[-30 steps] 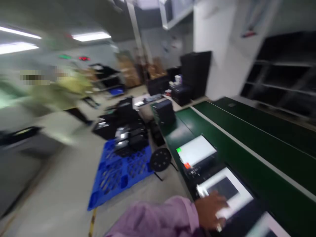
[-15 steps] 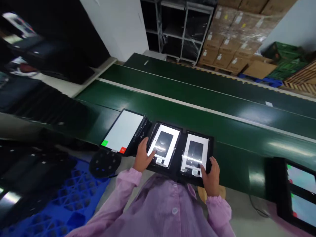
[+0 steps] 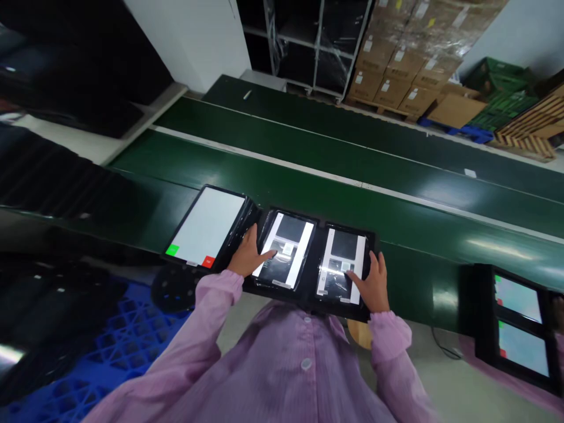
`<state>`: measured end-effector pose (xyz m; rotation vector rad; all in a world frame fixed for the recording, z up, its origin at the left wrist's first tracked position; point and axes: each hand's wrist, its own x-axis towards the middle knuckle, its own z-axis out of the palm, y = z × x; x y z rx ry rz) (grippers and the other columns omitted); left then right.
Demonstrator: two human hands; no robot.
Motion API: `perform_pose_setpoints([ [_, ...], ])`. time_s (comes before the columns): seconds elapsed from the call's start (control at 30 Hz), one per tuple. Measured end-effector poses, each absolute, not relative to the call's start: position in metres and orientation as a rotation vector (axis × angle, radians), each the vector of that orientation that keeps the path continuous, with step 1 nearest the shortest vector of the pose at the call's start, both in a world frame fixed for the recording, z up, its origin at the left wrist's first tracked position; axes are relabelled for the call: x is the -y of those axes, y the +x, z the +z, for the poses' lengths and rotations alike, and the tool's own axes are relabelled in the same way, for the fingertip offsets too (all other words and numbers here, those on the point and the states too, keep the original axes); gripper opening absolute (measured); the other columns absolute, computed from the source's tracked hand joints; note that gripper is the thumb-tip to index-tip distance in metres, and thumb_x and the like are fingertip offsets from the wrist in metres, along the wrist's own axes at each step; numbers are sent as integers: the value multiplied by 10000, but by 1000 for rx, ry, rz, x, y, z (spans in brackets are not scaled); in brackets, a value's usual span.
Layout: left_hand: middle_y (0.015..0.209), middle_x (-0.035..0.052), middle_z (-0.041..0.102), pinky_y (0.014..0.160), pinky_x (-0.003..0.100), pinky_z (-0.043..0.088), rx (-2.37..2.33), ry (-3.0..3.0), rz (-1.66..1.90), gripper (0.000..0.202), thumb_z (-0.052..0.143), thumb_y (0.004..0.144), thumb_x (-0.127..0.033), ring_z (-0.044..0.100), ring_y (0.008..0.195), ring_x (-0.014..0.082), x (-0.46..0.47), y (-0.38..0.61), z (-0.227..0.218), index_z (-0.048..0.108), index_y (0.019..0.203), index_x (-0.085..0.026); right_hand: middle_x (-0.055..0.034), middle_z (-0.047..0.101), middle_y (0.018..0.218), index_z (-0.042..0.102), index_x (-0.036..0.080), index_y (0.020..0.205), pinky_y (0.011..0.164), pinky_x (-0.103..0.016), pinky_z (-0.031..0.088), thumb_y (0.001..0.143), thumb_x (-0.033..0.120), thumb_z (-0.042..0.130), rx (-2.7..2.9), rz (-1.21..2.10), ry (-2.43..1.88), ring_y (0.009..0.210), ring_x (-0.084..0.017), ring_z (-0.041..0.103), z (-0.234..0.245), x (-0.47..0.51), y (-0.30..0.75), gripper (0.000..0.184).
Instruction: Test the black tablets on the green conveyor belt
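Two tablets lit with white-and-dark pages lie side by side in a black holder in front of me: the left tablet [image 3: 284, 249] and the right tablet [image 3: 341, 264]. Clear film seems to cover both screens. My left hand [image 3: 247, 252] rests at the left tablet's outer edge, fingers apart, its thumb stretched over the screen. At the right tablet's outer edge, my right hand [image 3: 372, 282] is likewise spread, thumb on or just over the glass. Left of them, a larger tablet [image 3: 207, 226] shows a pale screen with a green and a red square, tilted on a dark support.
A green bench [image 3: 418, 270] runs across, with a pale rail behind. Two more lit screens in a black holder [image 3: 480, 311] stand at right, a person's hand [image 3: 559, 311] beside them. A blue pallet [image 3: 127, 329] lies low left. Stacked cartons [image 3: 388, 64] stand behind.
Both tablets' pages have changed: the single dark rectangle on white has given way to larger dark blocks. My thumbs have shifted over the screens. The view has moved slightly.
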<state>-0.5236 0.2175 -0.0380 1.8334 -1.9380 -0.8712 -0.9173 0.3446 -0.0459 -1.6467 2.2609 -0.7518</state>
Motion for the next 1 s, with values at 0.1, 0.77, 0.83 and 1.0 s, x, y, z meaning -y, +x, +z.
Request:
perform_pose_setpoints([
  [0.1, 1710, 231, 246, 1229, 563, 365, 1942, 1841, -927, 1202, 798, 788, -580, 315, 1554, 419, -231, -519, -41, 109, 1683, -169, -266, 213, 1691, 354, 135, 1585, 1211, -622, 322, 863, 739, 629, -2266, -710, -1626, 1558, -431, 244, -48, -359, -911, 981],
  [0.77, 1677, 232, 322, 1244, 585, 334, 1842, 1844, -786, 931, 657, 935, -485, 309, 1561, 395, -223, -534, -32, 188, 1666, -150, -287, 211, 1685, 403, 106, 1567, 1202, -640, 323, 880, 762, 553, -2344, -799, -1500, 1533, -466, 286, -42, -345, -907, 962],
  [0.83, 1652, 232, 368, 1251, 560, 332, 1778, 1824, -702, 789, 536, 1003, -452, 345, 1549, 366, -221, -536, -32, 225, 1653, -129, -282, 242, 1671, 406, 105, 1561, 1199, -617, 344, 908, 734, 531, -2355, -891, -1469, 1526, -442, 309, -38, -342, -908, 915],
  [1.0, 1700, 230, 266, 1266, 581, 293, 1921, 1759, -860, 1094, 769, 839, -509, 248, 1585, 393, -236, -520, -35, 150, 1674, -167, -251, 168, 1710, 343, 171, 1605, 1179, -643, 356, 805, 788, 641, -2234, -682, -1512, 1552, -468, 242, -35, -363, -915, 1053],
])
